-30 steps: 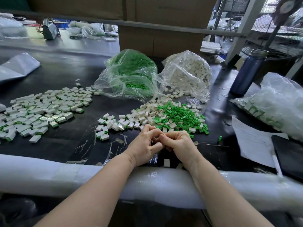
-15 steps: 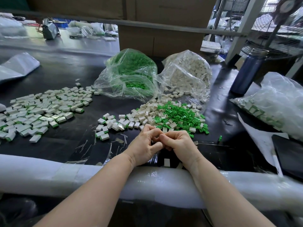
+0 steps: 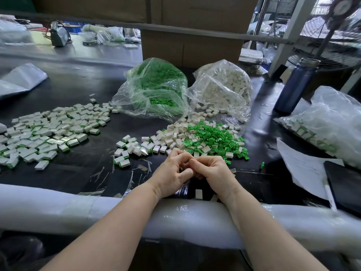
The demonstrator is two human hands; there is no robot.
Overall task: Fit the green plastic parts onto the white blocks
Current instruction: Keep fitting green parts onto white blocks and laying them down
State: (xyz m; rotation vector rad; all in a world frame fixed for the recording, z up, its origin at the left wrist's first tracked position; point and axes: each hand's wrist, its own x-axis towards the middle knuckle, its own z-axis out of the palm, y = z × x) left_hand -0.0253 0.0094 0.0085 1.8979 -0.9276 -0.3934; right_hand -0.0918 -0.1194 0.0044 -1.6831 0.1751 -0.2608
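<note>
Left hand (image 3: 172,176) and right hand (image 3: 214,172) pressed together just above the near edge of the black surface (image 3: 78,173), fingers of both curled inward, fingertips meeting; whatever is pinched between them hidden, so no telling what is held. One white block (image 3: 198,194) lying on the surface directly below the hands, beside the padded white rail (image 3: 58,208) under both forearms. Just beyond the knuckles, a loose heap of green plastic parts (image 3: 214,137) mixed with white blocks (image 3: 172,136). Farther back, a clear bag of green parts (image 3: 156,89) touching a clear bag of white blocks (image 3: 222,89). To the left, well apart, a wide spread of fitted blocks (image 3: 48,130) showing green edges. To the right, a sheet of paper (image 3: 304,165), a dark tablet (image 3: 345,184), another bag of fitted blocks (image 3: 328,122) and a blue bottle (image 3: 295,87) standing upright.
</note>
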